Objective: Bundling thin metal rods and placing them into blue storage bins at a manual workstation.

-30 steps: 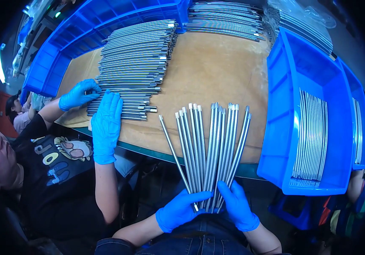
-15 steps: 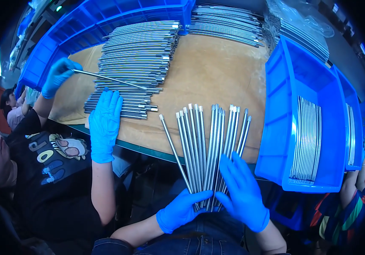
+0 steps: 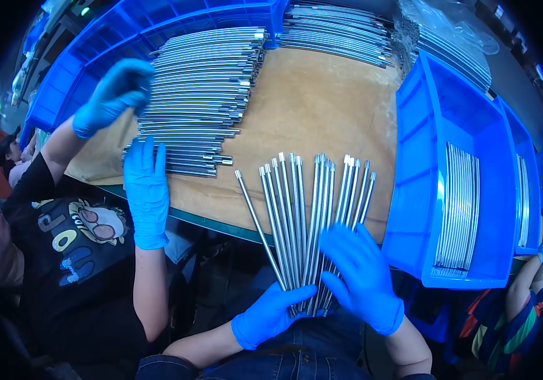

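Several slim silvery metal rods (image 3: pixel 293 234) fan out upward in front of me, their far ends spread over the table's near edge. My left hand (image 3: pixel 274 315), in a blue glove, is closed round their lower ends, with the thumb laid across the front. On the right side of the fan is my right hand (image 3: pixel 365 282), also gloved. Its fingers are stretched out, lying over the right-hand rods, and the thumb stands apart. Whether its fingertips press on the rods I cannot tell.
A co-worker's gloved hands (image 3: pixel 147 193) are at a large rod stack (image 3: pixel 202 95) on the left of the brown-covered table (image 3: pixel 322 107). A blue bin (image 3: pixel 414 183) holding rods stands right. More rods (image 3: pixel 338 35) and blue bins (image 3: pixel 62 82) line the back.
My right hand's fingers have shifted slightly left across the rods; my left hand keeps its hold. The co-worker's raised hand has moved right toward the stack, and the single rod it held no longer shows there.
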Demonstrator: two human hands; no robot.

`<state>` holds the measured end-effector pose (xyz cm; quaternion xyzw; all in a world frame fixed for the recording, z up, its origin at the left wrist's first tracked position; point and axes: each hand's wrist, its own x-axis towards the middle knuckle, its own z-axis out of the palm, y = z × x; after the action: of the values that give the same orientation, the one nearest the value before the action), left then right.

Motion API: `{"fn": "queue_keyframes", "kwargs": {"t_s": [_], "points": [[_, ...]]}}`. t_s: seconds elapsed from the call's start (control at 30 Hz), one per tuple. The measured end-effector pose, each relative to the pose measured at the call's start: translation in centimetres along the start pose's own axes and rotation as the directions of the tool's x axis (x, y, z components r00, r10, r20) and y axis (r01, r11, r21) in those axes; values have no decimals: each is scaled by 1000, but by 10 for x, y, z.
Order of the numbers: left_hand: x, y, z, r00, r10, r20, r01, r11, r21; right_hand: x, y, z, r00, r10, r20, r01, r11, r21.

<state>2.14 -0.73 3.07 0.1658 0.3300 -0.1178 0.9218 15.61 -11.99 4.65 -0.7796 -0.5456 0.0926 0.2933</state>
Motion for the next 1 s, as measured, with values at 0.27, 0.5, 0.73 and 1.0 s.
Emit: {"fn": "queue_keyframes", "kwargs": {"t_s": [0.27,0.5,0.73,1.0], "points": [[-4,2,-1,999,-49,-20,49,999,8,-41,-7,-24,997,73,-39,-45,874,483],[-2,0,4,999,-33,12,33,999,8,-68,-3,35,567,680,466,-550,-109,828],[7,-9,-13,998,50,-40,-39,970,239,-38,-9,50,609,611,505,-547,-137,826],[-1,-5,-14,982,166,-91,-125,930,346,-36,-10,44,658,556,508,-567,-79,820]]}}
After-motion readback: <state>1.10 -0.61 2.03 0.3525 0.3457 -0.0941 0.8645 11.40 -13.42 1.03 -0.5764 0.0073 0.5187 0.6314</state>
